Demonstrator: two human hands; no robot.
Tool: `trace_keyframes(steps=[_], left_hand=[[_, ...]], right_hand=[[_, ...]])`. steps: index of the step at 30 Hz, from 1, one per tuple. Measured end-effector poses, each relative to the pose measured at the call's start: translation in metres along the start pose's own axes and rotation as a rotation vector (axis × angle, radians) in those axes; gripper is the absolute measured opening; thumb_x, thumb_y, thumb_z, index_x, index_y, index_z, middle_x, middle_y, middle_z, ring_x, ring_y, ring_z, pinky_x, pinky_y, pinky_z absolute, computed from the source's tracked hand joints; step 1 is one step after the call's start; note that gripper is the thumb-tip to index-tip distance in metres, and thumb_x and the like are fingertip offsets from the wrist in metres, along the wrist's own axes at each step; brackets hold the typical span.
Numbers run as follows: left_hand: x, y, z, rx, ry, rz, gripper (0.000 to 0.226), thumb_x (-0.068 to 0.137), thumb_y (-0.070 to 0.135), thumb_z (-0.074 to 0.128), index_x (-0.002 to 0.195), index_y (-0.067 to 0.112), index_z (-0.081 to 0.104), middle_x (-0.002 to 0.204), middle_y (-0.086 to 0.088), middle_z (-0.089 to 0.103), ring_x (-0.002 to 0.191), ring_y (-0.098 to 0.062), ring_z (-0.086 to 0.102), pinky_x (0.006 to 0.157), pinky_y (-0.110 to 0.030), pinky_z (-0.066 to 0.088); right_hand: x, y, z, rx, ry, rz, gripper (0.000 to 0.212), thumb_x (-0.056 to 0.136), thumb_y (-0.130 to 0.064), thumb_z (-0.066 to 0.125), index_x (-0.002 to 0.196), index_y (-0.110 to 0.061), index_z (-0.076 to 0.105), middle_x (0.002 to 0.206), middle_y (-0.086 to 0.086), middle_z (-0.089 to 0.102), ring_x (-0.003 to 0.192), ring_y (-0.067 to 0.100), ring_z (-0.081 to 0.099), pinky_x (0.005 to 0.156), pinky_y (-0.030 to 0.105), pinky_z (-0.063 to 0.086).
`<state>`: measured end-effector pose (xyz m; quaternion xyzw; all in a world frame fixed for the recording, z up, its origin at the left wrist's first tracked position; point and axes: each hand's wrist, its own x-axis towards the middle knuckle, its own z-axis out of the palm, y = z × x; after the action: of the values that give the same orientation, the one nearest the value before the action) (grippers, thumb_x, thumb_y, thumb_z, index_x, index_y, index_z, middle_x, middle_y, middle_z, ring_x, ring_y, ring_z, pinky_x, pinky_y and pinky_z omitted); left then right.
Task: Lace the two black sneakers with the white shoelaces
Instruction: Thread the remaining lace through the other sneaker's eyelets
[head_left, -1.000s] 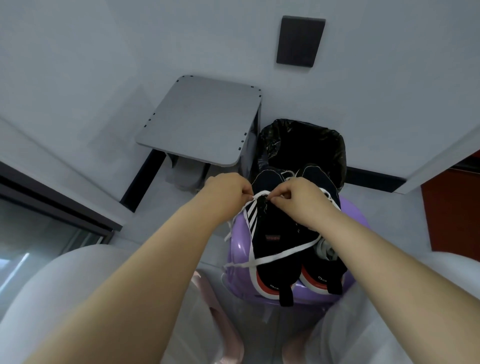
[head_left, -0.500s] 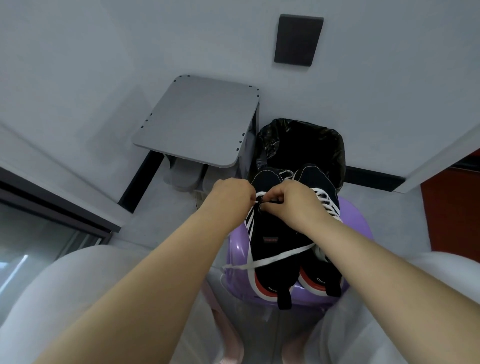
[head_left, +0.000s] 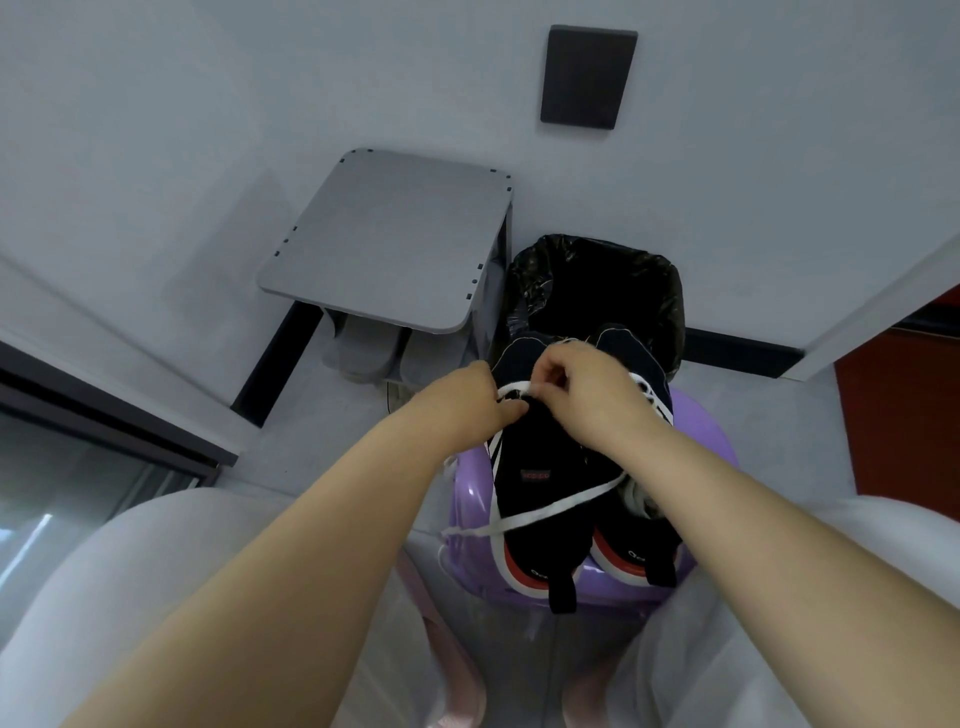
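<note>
Two black sneakers stand side by side on a purple stool (head_left: 701, 431), toes pointing away from me. Over the left sneaker (head_left: 540, 483), near its toe end, my left hand (head_left: 467, 402) and my right hand (head_left: 587, 387) meet, each pinching the white shoelace (head_left: 550, 512). A short stretch of lace runs between the two hands. The rest trails across the tongue and hangs off the stool's left side. The right sneaker (head_left: 636, 530) has white lacing along its upper part, mostly hidden by my right forearm.
A black-lined waste bin (head_left: 597, 286) stands just behind the stool. A small grey side table (head_left: 389, 239) sits to the bin's left, against the grey wall. A dark panel (head_left: 587, 78) hangs on the wall. My knees in pale fabric frame the stool.
Both hands have shifted up toward the toe of the left sneaker. The right hand has lifted over the left, pulling a short stretch of lace between them.
</note>
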<state>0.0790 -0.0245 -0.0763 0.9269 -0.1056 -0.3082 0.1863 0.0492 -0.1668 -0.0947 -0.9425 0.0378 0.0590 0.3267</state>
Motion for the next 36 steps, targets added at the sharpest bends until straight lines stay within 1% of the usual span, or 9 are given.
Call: trace_keyframes(steps=[2, 4, 8, 15, 23, 26, 31, 33, 36], left_hand=[[0.001, -0.004, -0.004, -0.011, 0.01, -0.015, 0.047, 0.087, 0.047, 0.057, 0.114, 0.011, 0.044, 0.106, -0.006, 0.058, 0.097, -0.024, 0.057, 0.088, -0.037, 0.045], [0.003, -0.007, -0.007, -0.065, -0.002, -0.005, 0.052, 0.085, 0.047, 0.061, 0.123, 0.017, 0.043, 0.116, -0.005, 0.058, 0.107, -0.025, 0.056, 0.098, -0.042, 0.042], [0.007, -0.011, -0.005, -0.116, -0.004, 0.031, 0.05, 0.082, 0.047, 0.064, 0.127, 0.031, 0.048, 0.124, -0.007, 0.05, 0.12, -0.027, 0.044, 0.101, -0.042, 0.04], [0.01, -0.008, 0.0, -0.047, 0.043, 0.029, 0.027, 0.083, 0.044, 0.061, 0.101, 0.025, 0.055, 0.114, -0.006, 0.042, 0.12, -0.028, 0.035, 0.095, -0.036, 0.035], [0.011, -0.002, -0.002, -0.017, 0.032, 0.04, 0.02, 0.082, 0.041, 0.061, 0.078, 0.022, 0.054, 0.101, -0.007, 0.049, 0.114, -0.029, 0.042, 0.097, -0.04, 0.04], [0.011, -0.004, -0.006, -0.107, 0.008, 0.03, 0.031, 0.08, 0.036, 0.063, 0.06, 0.021, 0.045, 0.075, -0.003, 0.049, 0.088, -0.026, 0.047, 0.079, -0.035, 0.039], [0.014, -0.008, -0.005, -0.18, 0.013, 0.013, 0.037, 0.076, 0.032, 0.068, 0.057, 0.02, 0.039, 0.069, -0.002, 0.047, 0.081, -0.023, 0.041, 0.072, -0.032, 0.034], [0.016, -0.011, -0.005, -0.184, 0.033, 0.008, 0.038, 0.073, 0.035, 0.071, 0.057, 0.021, 0.039, 0.069, -0.002, 0.048, 0.08, -0.023, 0.042, 0.069, -0.03, 0.035], [0.016, -0.011, -0.008, -0.171, 0.074, 0.025, 0.038, 0.069, 0.038, 0.076, 0.06, 0.022, 0.042, 0.07, -0.001, 0.049, 0.08, -0.022, 0.045, 0.067, -0.03, 0.036]], right_hand=[[0.003, 0.001, -0.019, 0.15, 0.087, 0.052, 0.013, 0.091, -0.016, 0.055, 0.081, -0.023, 0.052, 0.088, -0.004, 0.062, 0.08, 0.013, 0.058, 0.075, 0.027, 0.045], [0.005, 0.0, -0.045, 0.695, 0.181, 0.169, 0.02, 0.098, -0.012, 0.042, 0.081, -0.021, 0.045, 0.092, 0.003, 0.069, 0.082, 0.014, 0.066, 0.076, 0.025, 0.052], [0.0, 0.001, -0.088, 1.436, 0.382, 0.192, 0.025, 0.099, -0.006, 0.035, 0.078, -0.016, 0.044, 0.054, -0.003, 0.058, 0.051, 0.011, 0.054, 0.058, 0.026, 0.051], [-0.007, -0.004, -0.025, -0.225, -0.115, -0.1, 0.011, 0.084, -0.035, 0.064, 0.09, -0.025, 0.063, 0.074, -0.011, 0.055, 0.078, 0.012, 0.056, 0.064, 0.026, 0.039], [-0.001, 0.001, -0.022, -0.222, -0.032, -0.062, 0.011, 0.085, -0.031, 0.064, 0.087, -0.022, 0.069, 0.089, -0.001, 0.057, 0.087, 0.018, 0.056, 0.072, 0.03, 0.043], [0.004, 0.008, -0.051, 0.225, 0.181, 0.029, 0.009, 0.091, -0.027, 0.059, 0.083, -0.024, 0.062, 0.081, -0.011, 0.054, 0.069, 0.0, 0.051, 0.062, 0.021, 0.038], [0.0, 0.01, -0.102, 1.612, 0.484, 0.245, 0.024, 0.099, -0.015, 0.04, 0.075, -0.018, 0.045, 0.05, -0.006, 0.051, 0.047, 0.008, 0.049, 0.053, 0.021, 0.041], [-0.004, 0.004, -0.096, 1.339, 0.389, 0.248, 0.024, 0.096, -0.016, 0.045, 0.073, -0.02, 0.043, 0.046, -0.009, 0.04, 0.041, 0.006, 0.035, 0.049, 0.02, 0.035], [-0.007, -0.001, -0.063, 0.246, 0.064, 0.046, 0.012, 0.086, -0.03, 0.063, 0.08, -0.023, 0.056, 0.069, -0.009, 0.055, 0.063, 0.007, 0.05, 0.058, 0.024, 0.037]])
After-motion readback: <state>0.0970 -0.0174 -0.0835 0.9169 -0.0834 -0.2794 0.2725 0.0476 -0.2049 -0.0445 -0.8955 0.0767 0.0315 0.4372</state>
